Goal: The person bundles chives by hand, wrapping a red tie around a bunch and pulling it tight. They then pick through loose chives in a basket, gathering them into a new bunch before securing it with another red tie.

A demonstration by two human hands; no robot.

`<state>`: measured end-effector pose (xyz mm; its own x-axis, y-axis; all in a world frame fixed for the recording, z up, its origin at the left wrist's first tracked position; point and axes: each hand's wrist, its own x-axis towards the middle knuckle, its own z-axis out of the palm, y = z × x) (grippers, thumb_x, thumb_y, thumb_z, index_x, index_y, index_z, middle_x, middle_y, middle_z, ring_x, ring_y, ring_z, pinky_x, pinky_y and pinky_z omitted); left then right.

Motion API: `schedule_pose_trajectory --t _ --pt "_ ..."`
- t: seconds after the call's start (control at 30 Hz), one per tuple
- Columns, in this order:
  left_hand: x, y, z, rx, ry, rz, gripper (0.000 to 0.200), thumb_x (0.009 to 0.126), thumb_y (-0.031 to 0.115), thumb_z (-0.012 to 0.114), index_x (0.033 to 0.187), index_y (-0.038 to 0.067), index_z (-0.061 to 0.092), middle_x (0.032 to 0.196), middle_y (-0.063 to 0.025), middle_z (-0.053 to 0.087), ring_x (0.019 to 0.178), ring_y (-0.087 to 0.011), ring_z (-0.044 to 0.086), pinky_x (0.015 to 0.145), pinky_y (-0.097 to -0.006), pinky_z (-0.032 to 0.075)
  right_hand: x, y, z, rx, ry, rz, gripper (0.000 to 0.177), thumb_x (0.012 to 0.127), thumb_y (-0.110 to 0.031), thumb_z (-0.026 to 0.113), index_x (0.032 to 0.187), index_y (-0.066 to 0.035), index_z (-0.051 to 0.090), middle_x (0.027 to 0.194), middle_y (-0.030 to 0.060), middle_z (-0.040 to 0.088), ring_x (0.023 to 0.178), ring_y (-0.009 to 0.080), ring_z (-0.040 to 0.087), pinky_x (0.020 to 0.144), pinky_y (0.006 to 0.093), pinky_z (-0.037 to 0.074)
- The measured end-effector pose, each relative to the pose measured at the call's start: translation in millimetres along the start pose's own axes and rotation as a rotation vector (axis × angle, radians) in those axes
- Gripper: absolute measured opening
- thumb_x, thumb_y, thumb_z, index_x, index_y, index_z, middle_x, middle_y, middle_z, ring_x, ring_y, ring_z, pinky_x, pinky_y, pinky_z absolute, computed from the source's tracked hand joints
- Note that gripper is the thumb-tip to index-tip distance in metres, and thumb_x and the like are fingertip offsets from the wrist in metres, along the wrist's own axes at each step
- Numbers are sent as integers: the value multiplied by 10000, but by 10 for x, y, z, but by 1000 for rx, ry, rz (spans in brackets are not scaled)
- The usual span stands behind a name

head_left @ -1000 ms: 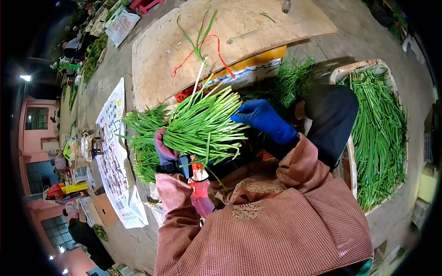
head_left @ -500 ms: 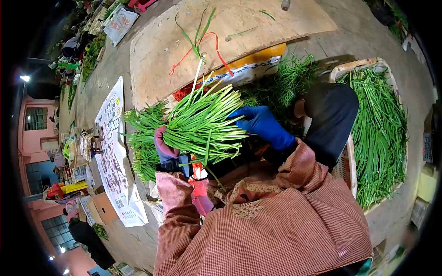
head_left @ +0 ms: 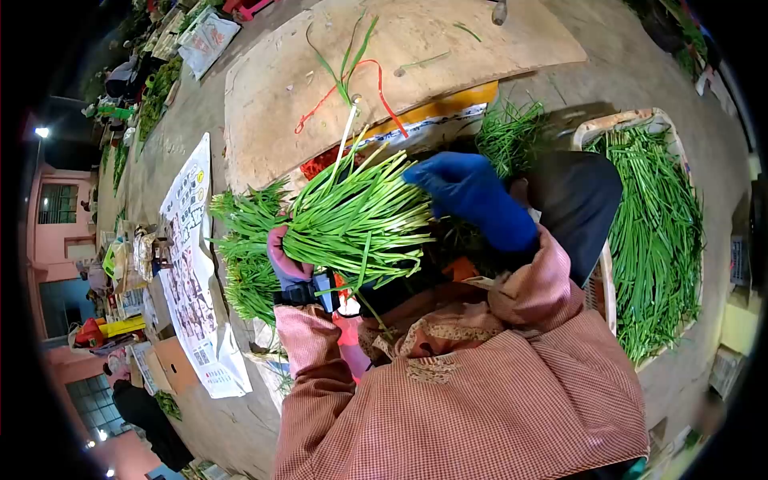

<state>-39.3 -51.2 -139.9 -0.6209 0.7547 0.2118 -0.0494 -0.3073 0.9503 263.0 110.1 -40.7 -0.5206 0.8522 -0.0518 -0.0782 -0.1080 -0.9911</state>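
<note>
One bunch of green stalks (head_left: 360, 212) filled my left hand (head_left: 286, 258) — my blue-gloved right hand (head_left: 472, 196) curled at its edge, grip impossible to tell.

Chive bundle (head_left: 360, 220): right here in the left hand (head_left: 286, 260)!
Board (head_left: 464, 48): dead ahead, ribbon (head_left: 382, 93) on top.
Poster (head_left: 188, 276): out left.
Basket (head_left: 610, 288): over right, chives (head_left: 652, 232) inside.

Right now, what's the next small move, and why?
Probably even up the stalk ends with the right hand: they stick out unevenly, that hand is right beside them, and the left hand holds the bunch.
</note>
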Motion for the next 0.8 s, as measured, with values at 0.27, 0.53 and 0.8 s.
schedule_pose_trajectory --t 0.27,0.53,0.8 --pt "-76 -48 -64 -184 32 -70 181 806 62 524 982 29 496 1096 -159 546 950 -229 562 859 -381 461 -32 564 195 -696 -141 -20 289 742 -352 635 722 -64 633 682 135 607 625 294 599 584 373 471" --pt "-72 2 54 174 -13 148 224 748 76 613 929 27 491 933 -102 582 896 -192 559 872 -360 428 36 591 209 -605 -24 -94 310 692 -359 665 804 -72 641 797 131 619 688 305 599 616 376 470" --pt "-40 -84 -79 -257 -15 -56 200 818 42 454 991 11 550 1234 -143 461 1054 -289 520 891 -452 460 21 447 44 5 49 124 219 781 -148 680 930 5 632 686 -5 590 548 37 516 496 193 434"
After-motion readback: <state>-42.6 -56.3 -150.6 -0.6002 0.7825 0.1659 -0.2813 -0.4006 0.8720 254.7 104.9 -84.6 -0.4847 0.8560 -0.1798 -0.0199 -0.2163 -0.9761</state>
